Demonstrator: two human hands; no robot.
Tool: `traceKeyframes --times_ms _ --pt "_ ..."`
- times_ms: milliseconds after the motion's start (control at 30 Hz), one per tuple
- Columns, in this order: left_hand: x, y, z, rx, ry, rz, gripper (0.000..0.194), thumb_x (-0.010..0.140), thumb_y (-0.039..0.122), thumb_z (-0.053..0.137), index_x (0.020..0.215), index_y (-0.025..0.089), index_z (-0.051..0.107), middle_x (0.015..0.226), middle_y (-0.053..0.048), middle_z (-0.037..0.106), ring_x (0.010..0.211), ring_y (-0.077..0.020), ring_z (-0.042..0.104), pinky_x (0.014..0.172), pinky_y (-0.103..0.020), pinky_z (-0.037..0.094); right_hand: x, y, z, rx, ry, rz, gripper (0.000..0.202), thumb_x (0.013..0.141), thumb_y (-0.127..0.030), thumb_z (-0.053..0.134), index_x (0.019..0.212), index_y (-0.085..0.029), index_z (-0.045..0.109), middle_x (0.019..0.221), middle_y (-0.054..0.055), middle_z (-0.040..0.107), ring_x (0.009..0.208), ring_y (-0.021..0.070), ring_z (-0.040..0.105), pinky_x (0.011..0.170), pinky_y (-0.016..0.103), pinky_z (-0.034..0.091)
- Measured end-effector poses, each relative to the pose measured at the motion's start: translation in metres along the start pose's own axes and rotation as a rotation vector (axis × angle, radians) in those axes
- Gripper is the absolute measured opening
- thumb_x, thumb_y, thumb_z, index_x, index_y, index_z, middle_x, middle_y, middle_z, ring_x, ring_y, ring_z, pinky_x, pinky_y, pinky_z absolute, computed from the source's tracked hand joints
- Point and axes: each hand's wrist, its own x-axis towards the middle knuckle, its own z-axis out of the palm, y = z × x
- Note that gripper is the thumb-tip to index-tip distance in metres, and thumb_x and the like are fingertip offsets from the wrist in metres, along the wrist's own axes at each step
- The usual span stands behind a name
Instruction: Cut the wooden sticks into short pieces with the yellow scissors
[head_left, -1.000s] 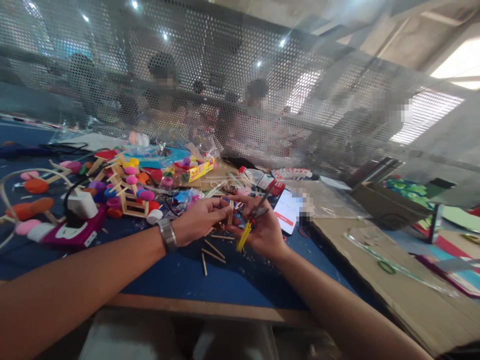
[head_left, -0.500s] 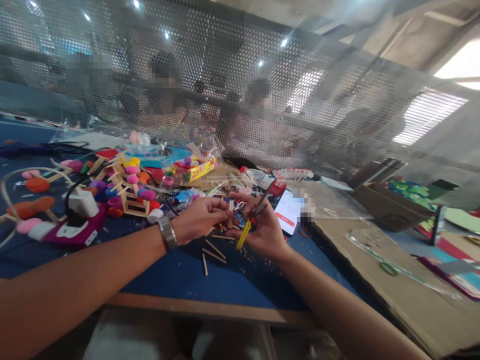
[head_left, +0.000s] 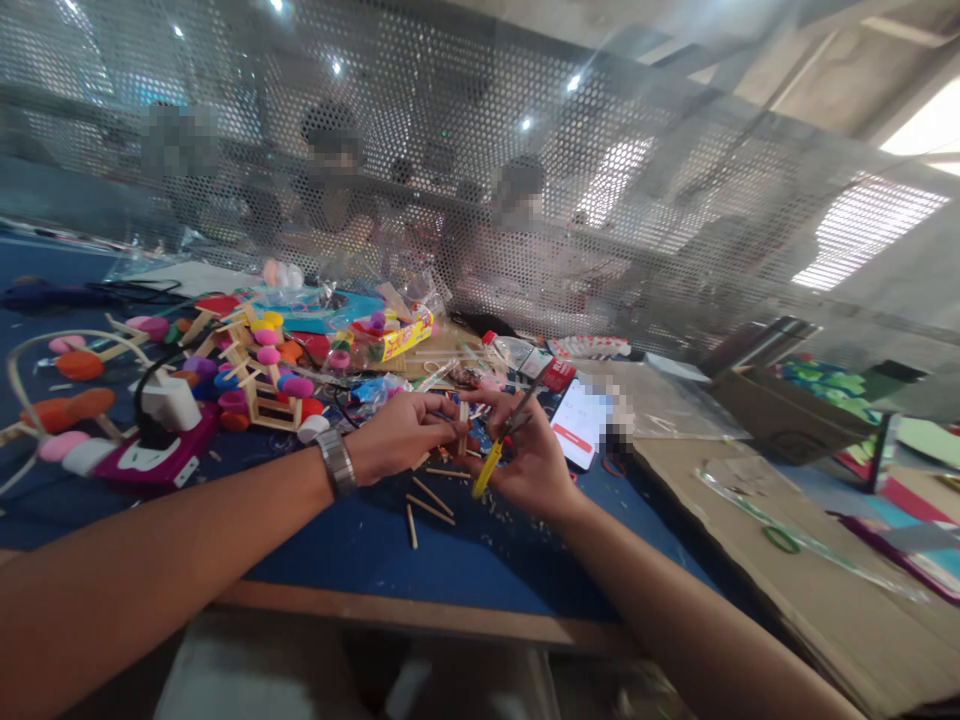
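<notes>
Thumb and fingers of my left hand (head_left: 405,437) pinch a small bundle of pale wooden sticks (head_left: 463,428) upright. My right hand (head_left: 531,462) holds yellow-handled scissors (head_left: 489,468) against its palm, their blades pointing up and to the right. Its fingertips reach the far side of the bundle. Several loose wooden sticks (head_left: 431,507) lie on the blue table just below the hands, with small pale scraps near them. A phone (head_left: 579,425) with a lit screen lies right of my right hand.
Small stick frames with colourful round pieces (head_left: 268,400) crowd the left, beside a magenta power strip (head_left: 161,455). A perforated screen (head_left: 465,130) stands behind, with people beyond it. Cardboard (head_left: 720,520) and a filled box (head_left: 787,410) are at the right.
My right fingers have closed in slightly towards the stick bundle. Both hands otherwise keep nearly the same place, and the view has shifted a little.
</notes>
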Motion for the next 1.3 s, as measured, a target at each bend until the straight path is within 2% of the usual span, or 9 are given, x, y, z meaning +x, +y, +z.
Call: traceKeyframes --times_ms 100,267,433,633,833,1067,1167,1233,1300 --pt "0.0001 -0.0001 -0.0008 0.018 -0.007 0.01 0.027 0.075 0.034 0.08 0.08 0.014 0.062 0.068 0.001 0.067 0.06 -0.0104 0.06 0.059 -0.022 0.044 0.0002 -0.0006 -0.0018 0.009 -0.015 0.009 0.048 0.069 -0.038 0.089 0.098 -0.03 0.052 0.115 0.006 0.067 0.073 0.0194 0.058 0.061 0.034 0.05" --pt "0.0015 -0.0002 -0.0031 0.067 0.003 0.062 0.031 0.073 0.036 0.082 0.08 0.014 0.062 0.066 0.001 0.066 0.061 -0.0111 0.061 0.058 -0.021 0.042 0.0013 0.0038 -0.0066 0.07 -0.059 0.021 0.059 0.061 -0.039 0.094 0.09 -0.028 0.044 0.126 0.008 0.066 0.067 0.0168 0.053 0.058 0.033 0.045" --pt "-0.0011 0.0032 -0.003 0.106 -0.021 0.096 0.028 0.077 0.036 0.078 0.081 0.014 0.062 0.073 -0.004 0.071 0.068 -0.0133 0.066 0.064 -0.023 0.047 0.0018 0.0084 -0.0099 0.172 -0.05 0.04 0.061 0.062 -0.049 0.091 0.091 -0.029 0.042 0.118 0.008 0.067 0.068 0.0165 0.054 0.061 0.033 0.044" --pt "-0.0034 0.0018 -0.0032 0.16 -0.04 0.156 0.026 0.08 0.038 0.075 0.083 0.015 0.062 0.072 -0.002 0.07 0.065 -0.0118 0.063 0.059 -0.021 0.043 0.0053 0.0041 -0.0076 0.253 -0.005 0.047 0.054 0.072 -0.054 0.084 0.092 -0.029 0.041 0.112 0.005 0.068 0.054 0.0109 0.038 0.054 0.031 0.038" --pt "-0.0026 0.0004 -0.0041 0.287 -0.002 0.187 0.023 0.083 0.038 0.07 0.082 0.016 0.064 0.073 -0.003 0.07 0.065 -0.0128 0.063 0.059 -0.022 0.044 0.0053 0.0031 -0.0063 0.236 -0.013 0.095 0.053 0.074 -0.063 0.077 0.092 -0.029 0.041 0.1 0.004 0.067 0.056 0.0124 0.04 0.053 0.031 0.037" --pt "-0.0079 0.0034 -0.007 0.774 -0.114 0.301 0.014 0.086 0.028 0.062 0.083 0.017 0.07 0.076 -0.003 0.074 0.067 -0.0144 0.064 0.062 -0.022 0.044 0.0038 0.0044 -0.0073 0.298 -0.023 0.125 0.046 0.084 -0.064 0.066 0.097 -0.029 0.04 0.101 0.005 0.066 0.053 0.0112 0.037 0.05 0.03 0.035" --pt "-0.0083 0.0034 -0.0076 0.881 -0.112 0.343 0.016 0.086 0.029 0.06 0.085 0.019 0.073 0.077 -0.003 0.074 0.069 -0.0152 0.063 0.063 -0.023 0.042 0.0047 0.0057 -0.0087 0.288 0.01 0.113 0.045 0.083 -0.064 0.067 0.097 -0.029 0.041 0.099 0.004 0.067 0.053 0.0113 0.038 0.052 0.03 0.038" --pt "-0.0083 0.0039 -0.008 0.944 -0.085 0.4 0.015 0.085 0.028 0.061 0.084 0.02 0.073 0.08 -0.004 0.073 0.075 -0.0176 0.063 0.07 -0.025 0.043 0.0056 0.0063 -0.0094 0.287 0.029 0.11 0.046 0.083 -0.064 0.067 0.097 -0.029 0.041 0.097 0.003 0.067 0.053 0.0115 0.04 0.053 0.031 0.039" --pt "-0.0083 0.0048 -0.0089 0.983 -0.119 0.464 0.011 0.083 0.026 0.063 0.08 0.019 0.071 0.081 -0.005 0.073 0.08 -0.0195 0.063 0.078 -0.028 0.043 0.0065 0.0066 -0.0096 0.287 0.04 0.111 0.047 0.082 -0.065 0.068 0.096 -0.029 0.041 0.096 0.003 0.067 0.054 0.012 0.041 0.054 0.031 0.039"
